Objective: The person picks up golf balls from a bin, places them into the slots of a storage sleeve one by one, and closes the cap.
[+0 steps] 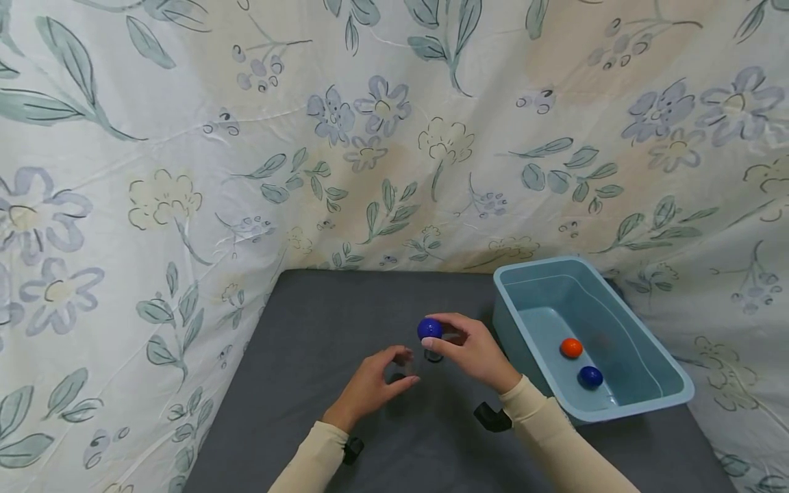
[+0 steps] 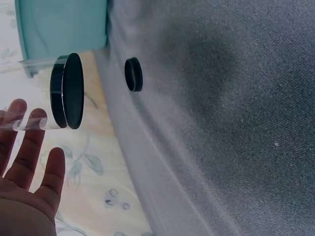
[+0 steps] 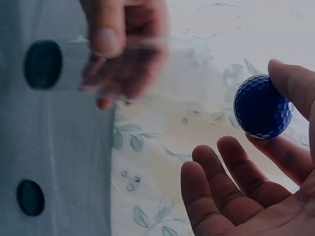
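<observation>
My right hand (image 1: 474,348) pinches a blue golf ball (image 3: 263,105) between thumb and forefinger, its other fingers spread below in the right wrist view. To its left, my left hand (image 1: 370,385) holds a clear tube (image 3: 74,64) with a black end (image 2: 67,91); thumb and fingers go round it. The tube barely shows in the head view. A loose black cap (image 2: 133,74) lies on the dark cloth, just under the ball in the head view. Ball and tube are apart. Whether the tube contains anything I cannot tell.
A light blue plastic bin (image 1: 684,390) stands to the right, close by my right forearm. Inside lie an orange ball (image 1: 571,348) and another blue ball (image 1: 590,377). Dark grey cloth (image 1: 333,308) covers the table, and a floral fabric (image 1: 382,226) hangs behind and along the sides.
</observation>
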The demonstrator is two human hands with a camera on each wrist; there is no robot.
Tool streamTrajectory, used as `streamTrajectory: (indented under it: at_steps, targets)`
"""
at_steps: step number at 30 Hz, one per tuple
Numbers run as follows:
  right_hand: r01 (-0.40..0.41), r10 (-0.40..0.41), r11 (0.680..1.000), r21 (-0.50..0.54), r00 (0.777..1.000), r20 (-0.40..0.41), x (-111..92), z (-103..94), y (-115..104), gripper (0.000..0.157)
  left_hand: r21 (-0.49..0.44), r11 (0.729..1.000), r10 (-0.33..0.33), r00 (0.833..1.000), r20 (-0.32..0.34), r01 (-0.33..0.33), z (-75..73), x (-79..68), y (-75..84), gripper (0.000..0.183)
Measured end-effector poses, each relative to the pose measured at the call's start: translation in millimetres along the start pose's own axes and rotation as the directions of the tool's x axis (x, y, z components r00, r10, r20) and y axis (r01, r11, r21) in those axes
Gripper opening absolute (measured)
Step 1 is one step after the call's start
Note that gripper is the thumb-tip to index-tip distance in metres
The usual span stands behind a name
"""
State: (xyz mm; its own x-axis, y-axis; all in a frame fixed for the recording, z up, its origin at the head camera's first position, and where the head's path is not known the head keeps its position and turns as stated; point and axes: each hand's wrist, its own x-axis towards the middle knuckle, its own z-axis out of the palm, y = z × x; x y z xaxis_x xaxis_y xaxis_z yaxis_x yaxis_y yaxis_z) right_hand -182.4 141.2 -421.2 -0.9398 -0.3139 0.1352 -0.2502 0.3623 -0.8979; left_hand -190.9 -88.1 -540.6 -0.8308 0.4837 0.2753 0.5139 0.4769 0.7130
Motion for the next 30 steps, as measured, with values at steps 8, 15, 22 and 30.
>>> streamTrajectory:
  at_steps: [8, 15, 22, 30]
  targets:
    - [-0.012, 0.012, 1.000, 0.009, 0.999, 0.035, 2, 24.9, 39, 0.044, 0.001, 0.998, 0.059, 0.998, -0.030, -0.059, 0.9, -0.5, -1.0, 0.041]
    - [-0.003, 0.004, 1.000, -0.012, 0.997, 0.071, 4, 28.4, 49, 0.046, 0.018, 0.996, 0.084, 0.996, -0.039, -0.084, 1.2, -1.1, -0.2, 0.043]
    - [0.010, -0.007, 0.997, -0.079, 0.999, 0.041, 16, 4.1, 39, 0.044, 0.012, 0.999, 0.032, 0.999, -0.006, -0.032, 1.5, -0.4, -1.2, 0.039]
    - [0.010, -0.016, 0.978, -0.208, 1.000, -0.027, 24, -46.5, 27, 0.048, 0.036, 0.999, 0.008, 1.000, -0.016, -0.007, 1.3, -1.2, -2.3, 0.043]
